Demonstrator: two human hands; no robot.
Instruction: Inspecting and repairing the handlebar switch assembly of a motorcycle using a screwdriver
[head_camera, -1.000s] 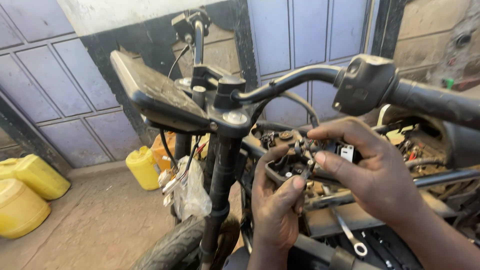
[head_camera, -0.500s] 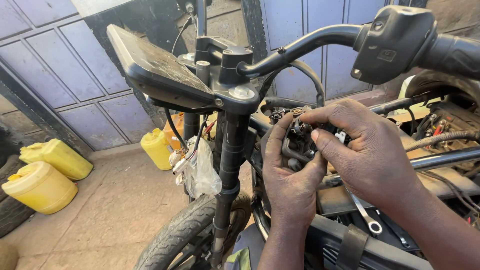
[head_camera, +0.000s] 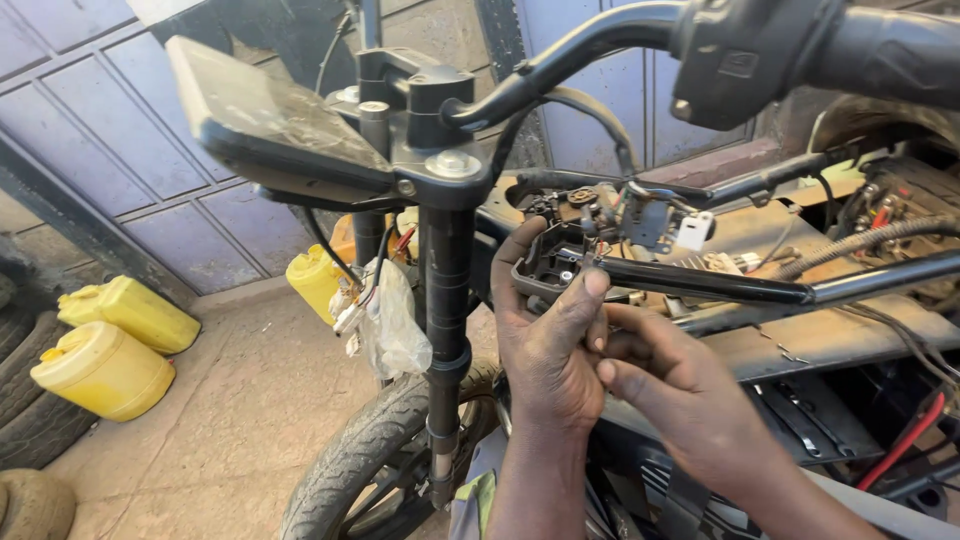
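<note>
My left hand (head_camera: 545, 360) reaches up from below and grips a black open switch housing (head_camera: 548, 262), thumb on its right rim and fingers on its left side. The housing sits at the front end of a black frame tube (head_camera: 720, 286) of a stripped motorbike. Just above it are a small metal part and a white connector (head_camera: 692, 230) with loose wires. My right hand (head_camera: 690, 410) is lower, fingers curled, its fingertips touching my left hand near the thumb; whether it pinches anything small is hidden.
The black handlebar (head_camera: 600, 40) and a flat display panel (head_camera: 270, 120) are overhead, with the fork tube (head_camera: 447, 300) and front tyre (head_camera: 350, 460) to the left. A plastic-wrapped wire bundle (head_camera: 395, 325) hangs by the fork. Yellow jerrycans (head_camera: 105, 370) and old tyres (head_camera: 20, 410) lie on the floor.
My right hand has come down off the top of the component to below my left hand. The housing is now uncovered. The view has shifted closer and lower.
</note>
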